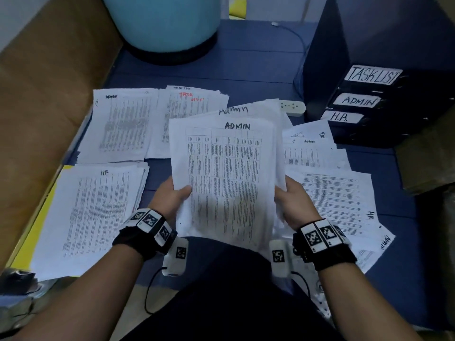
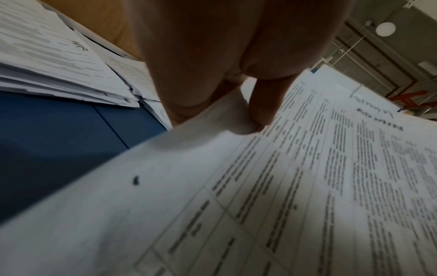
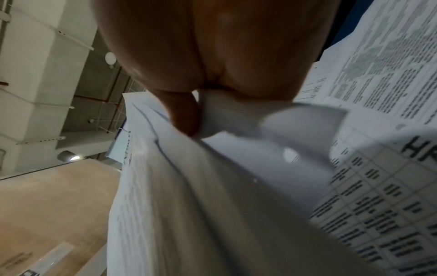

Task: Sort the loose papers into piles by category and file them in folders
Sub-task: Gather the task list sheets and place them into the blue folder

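Both hands are on a white printed sheaf headed "ADMIN", held up over the blue floor: left hand pinches its left edge, right hand grips the right. Sorted white stacks lie around it, "HR" pile near left, "TASK LIST" pile behind. Dark folders far right are labelled TASKLIST, ADMIN, H.R
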Demonstrator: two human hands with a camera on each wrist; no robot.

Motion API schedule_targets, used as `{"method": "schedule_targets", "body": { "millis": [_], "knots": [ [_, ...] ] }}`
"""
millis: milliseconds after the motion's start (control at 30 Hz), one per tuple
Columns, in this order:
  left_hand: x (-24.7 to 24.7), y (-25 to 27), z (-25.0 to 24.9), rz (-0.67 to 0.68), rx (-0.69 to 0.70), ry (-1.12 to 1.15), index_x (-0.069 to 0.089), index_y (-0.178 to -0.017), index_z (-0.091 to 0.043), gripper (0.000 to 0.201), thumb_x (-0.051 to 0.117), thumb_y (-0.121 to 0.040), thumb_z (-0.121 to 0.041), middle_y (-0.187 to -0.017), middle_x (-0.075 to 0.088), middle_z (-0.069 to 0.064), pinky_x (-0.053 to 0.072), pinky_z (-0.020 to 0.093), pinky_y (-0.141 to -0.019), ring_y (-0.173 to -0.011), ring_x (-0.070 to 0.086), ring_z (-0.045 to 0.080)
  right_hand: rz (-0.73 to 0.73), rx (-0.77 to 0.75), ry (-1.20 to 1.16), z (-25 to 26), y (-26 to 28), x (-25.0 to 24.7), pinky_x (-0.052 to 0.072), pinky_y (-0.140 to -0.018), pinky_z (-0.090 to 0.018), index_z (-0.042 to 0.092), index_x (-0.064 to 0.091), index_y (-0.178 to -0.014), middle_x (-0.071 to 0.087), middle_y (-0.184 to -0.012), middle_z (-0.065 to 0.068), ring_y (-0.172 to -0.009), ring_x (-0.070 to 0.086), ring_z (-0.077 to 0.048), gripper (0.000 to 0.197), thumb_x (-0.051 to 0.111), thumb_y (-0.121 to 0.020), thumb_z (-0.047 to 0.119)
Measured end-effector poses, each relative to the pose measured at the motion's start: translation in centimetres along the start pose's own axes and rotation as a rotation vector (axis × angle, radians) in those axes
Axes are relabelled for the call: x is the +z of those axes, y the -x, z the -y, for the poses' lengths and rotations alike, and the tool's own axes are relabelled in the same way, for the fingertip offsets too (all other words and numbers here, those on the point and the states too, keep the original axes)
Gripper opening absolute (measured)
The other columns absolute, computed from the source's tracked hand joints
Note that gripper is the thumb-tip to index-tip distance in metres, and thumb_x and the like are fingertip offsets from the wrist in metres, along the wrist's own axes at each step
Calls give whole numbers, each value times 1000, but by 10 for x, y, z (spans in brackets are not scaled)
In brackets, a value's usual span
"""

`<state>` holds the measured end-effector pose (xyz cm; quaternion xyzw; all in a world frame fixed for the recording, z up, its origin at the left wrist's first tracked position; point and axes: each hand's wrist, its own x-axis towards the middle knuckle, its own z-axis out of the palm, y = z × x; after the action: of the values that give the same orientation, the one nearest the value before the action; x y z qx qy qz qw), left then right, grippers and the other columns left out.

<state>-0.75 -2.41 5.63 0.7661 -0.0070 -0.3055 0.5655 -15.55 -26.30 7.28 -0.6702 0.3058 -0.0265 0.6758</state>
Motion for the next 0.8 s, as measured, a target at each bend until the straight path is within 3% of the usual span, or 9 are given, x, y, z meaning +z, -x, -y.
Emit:
{"method": "schedule_targets", "body": {
  "millis": [133,200,267,367,433,533,633,733,800],
  "knots": [
    [5,6,-3,-88,24,-58,56,-116,-29,41,65,-76,-26,-119,65,-1,44,51,-101,-111,61,21,54,26,51,2,-4,7,58,-81,-39,17,71,-103,75,-93,0,-91,71,-22,25,49,-101,29],
    [4,10,-5,-203,50,-103,50,-122,-18,45,68,-81,-23,-122,61,2,45,46,-100,-111,58,20,65,54,2,1,-5,13,51,-96,-41,18,65,-120,71,-112,2,-107,66,-16,47,44,-98,54],
    [-1,11,-4,-290,92,-117,49,-126,-12,43,66,-86,-17,-122,60,4,46,40,-98,-109,58,19,93,88,-45,-6,-7,20,50,-96,-39,19,57,-127,67,-117,4,-107,63,-13,61,41,-92,66],
    [-14,9,-6,-360,127,-82,53,-115,-16,28,61,-89,-12,-111,64,2,50,42,-93,-103,62,21,159,23,183,-9,-8,42,52,-90,-41,22,55,-122,66,-110,6,-101,64,-15,30,55,-97,38],
    [-27,4,-7,-271,131,-75,51,-111,-23,26,59,-90,-10,-112,63,0,50,43,-93,-105,61,22,129,-30,282,-1,-12,62,47,-90,-32,21,54,-129,62,-112,9,-107,59,-14,31,53,-98,17],
    [-55,-6,-2,-151,112,-146,51,-120,-17,32,60,-90,-10,-118,62,1,49,44,-96,-110,60,21,36,-57,211,16,-26,92,42,-86,-27,26,53,-129,60,-112,13,-105,56,-9,34,49,-98,12],
    [-92,-19,7,-231,81,-112,53,-122,-13,37,60,-86,-8,-111,66,1,56,34,-81,-98,64,18,87,-52,181,22,-39,128,49,-92,-36,31,55,-119,66,-116,8,-106,62,-14,27,53,-98,16],
    [-134,-33,7,-362,103,-116,53,-117,-9,31,58,-87,-4,-102,63,0,45,6,-58,-83,60,7,228,78,179,22,-47,171,55,-65,-39,18,53,-117,70,-96,-4,-73,69,-23,19,52,-98,11],
    [-162,-44,8,-389,106,-98,54,-113,-11,26,58,-88,-5,-96,64,-1,45,8,-58,-82,61,12,239,70,240,22,-58,198,46,-49,-32,11,52,-116,67,-78,-13,-51,60,-23,19,46,-98,6]
  ]
}}
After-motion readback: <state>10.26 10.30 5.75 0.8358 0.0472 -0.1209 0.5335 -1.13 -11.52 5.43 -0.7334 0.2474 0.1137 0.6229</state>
